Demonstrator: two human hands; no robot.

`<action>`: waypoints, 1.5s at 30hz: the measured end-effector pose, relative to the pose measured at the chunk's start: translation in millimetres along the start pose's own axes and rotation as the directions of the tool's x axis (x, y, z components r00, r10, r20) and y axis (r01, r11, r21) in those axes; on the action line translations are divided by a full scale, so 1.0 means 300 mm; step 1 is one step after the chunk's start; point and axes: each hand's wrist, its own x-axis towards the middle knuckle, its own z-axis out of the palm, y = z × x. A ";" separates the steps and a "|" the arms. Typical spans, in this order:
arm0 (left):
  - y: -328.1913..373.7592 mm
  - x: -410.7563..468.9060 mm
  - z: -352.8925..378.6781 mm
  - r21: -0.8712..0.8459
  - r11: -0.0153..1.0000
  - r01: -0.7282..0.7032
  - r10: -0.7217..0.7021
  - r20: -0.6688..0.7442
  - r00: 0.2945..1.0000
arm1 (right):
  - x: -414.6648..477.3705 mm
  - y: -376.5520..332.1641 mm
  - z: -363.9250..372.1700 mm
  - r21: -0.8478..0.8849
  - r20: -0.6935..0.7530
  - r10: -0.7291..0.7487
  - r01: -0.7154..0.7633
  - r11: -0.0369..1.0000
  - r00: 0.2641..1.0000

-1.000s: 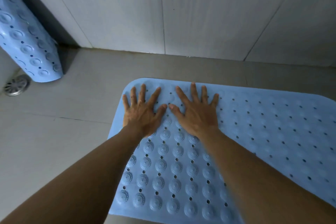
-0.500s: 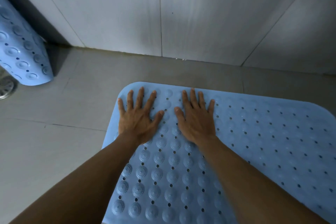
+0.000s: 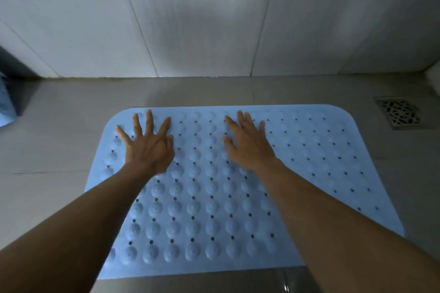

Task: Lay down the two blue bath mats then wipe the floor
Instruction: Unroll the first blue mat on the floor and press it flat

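A blue bath mat [image 3: 209,197] with raised bumps and small holes lies flat on the grey tiled floor [image 3: 47,150]. My left hand [image 3: 148,146] rests palm down on its far left part, fingers spread. My right hand [image 3: 247,144] lies palm down near the mat's far middle, fingers apart. Neither hand holds anything. A second blue mat [image 3: 6,104] shows only as a sliver at the left edge, standing against the wall.
A white tiled wall [image 3: 214,19] rises just beyond the mat. A square metal floor drain [image 3: 400,113] sits at the right, past the mat's far right corner. Bare floor runs between mat and wall and to the left.
My hands have slid apart across the mat, the left toward its left edge and the right toward the middle. The view has swung right, so the second mat is almost out of frame.
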 end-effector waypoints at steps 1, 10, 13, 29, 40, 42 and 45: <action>0.058 -0.019 -0.001 -0.053 0.999 -0.013 0.012 -0.016 1.000 | -0.027 0.053 -0.012 -0.036 -0.003 0.039 -0.039 0.999 0.999; 0.632 -0.054 0.000 -0.263 0.944 -0.201 0.175 -0.117 0.978 | -0.153 0.538 -0.138 -0.231 -0.038 0.338 -0.337 0.913 0.941; 0.734 -0.030 0.002 -0.191 0.960 -0.202 0.183 -0.117 0.976 | -0.159 0.622 -0.141 -0.225 -0.022 0.337 -0.333 0.916 0.941; 0.804 -0.003 0.043 -0.163 0.981 -0.106 0.102 -0.030 0.994 | -0.141 0.668 -0.106 -0.118 -0.113 0.336 -0.349 0.930 0.935; 0.797 -0.010 0.026 -0.159 0.979 -0.125 0.127 0.004 0.992 | -0.142 0.667 -0.113 -0.116 -0.061 0.357 -0.362 0.925 0.932; 0.798 -0.008 0.024 -0.164 0.976 -0.144 0.150 0.022 0.988 | -0.144 0.661 -0.119 -0.132 -0.035 0.387 -0.388 0.912 0.921; 0.781 -0.013 0.011 -0.189 0.965 -0.184 0.198 0.056 0.979 | -0.175 0.604 -0.107 -0.100 -0.048 0.470 -0.472 0.876 0.881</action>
